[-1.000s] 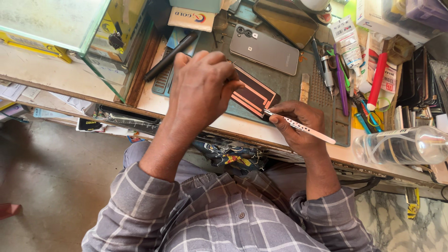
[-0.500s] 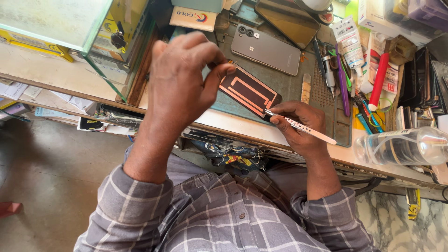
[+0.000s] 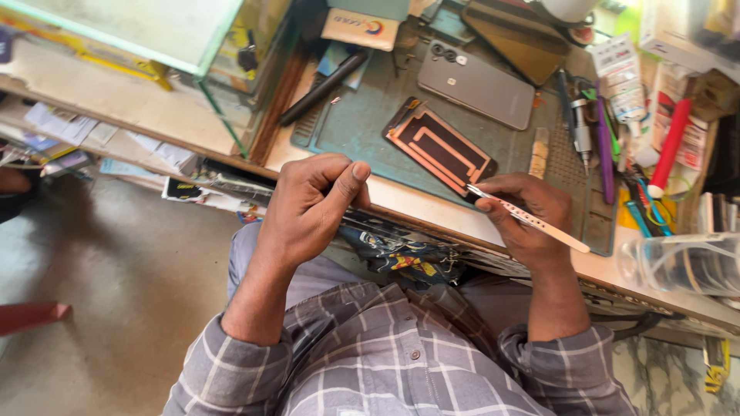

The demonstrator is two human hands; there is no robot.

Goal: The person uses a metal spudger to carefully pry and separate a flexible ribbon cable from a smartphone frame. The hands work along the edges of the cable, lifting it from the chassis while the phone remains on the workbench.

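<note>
Cluttered with tools and parts, the bench [image 3: 432, 202] carries a grey-green work mat [image 3: 362, 131], and near the mat's front edge lies a flat dark phone panel [image 3: 439, 146] traced with copper-coloured lines. The panel's long axis runs diagonally, from the mat's middle toward the front right, where its near corner almost touches the right hand [image 3: 524, 219].

That hand grips a slim pale pry tool [image 3: 532, 222] between thumb and forefingers; the tool is a thin flat strip with a row of small holes, and its tip meets the panel's near corner while its tail points away to the right. The left hand [image 3: 312, 204] is lifted off the bench in front of its front edge, fingers [image 3: 339, 181] curled and pinched together; whether anything small sits between them cannot be told. So the right hand is the nearer one, with the panel lying just beyond and left of its fingertips.

Farther back on the mat rests a smooth grey phone [image 3: 478, 86], back up. A red-handled tool [image 3: 669, 146] and a purple one [image 3: 603, 139] lie toward the right edge.
</note>
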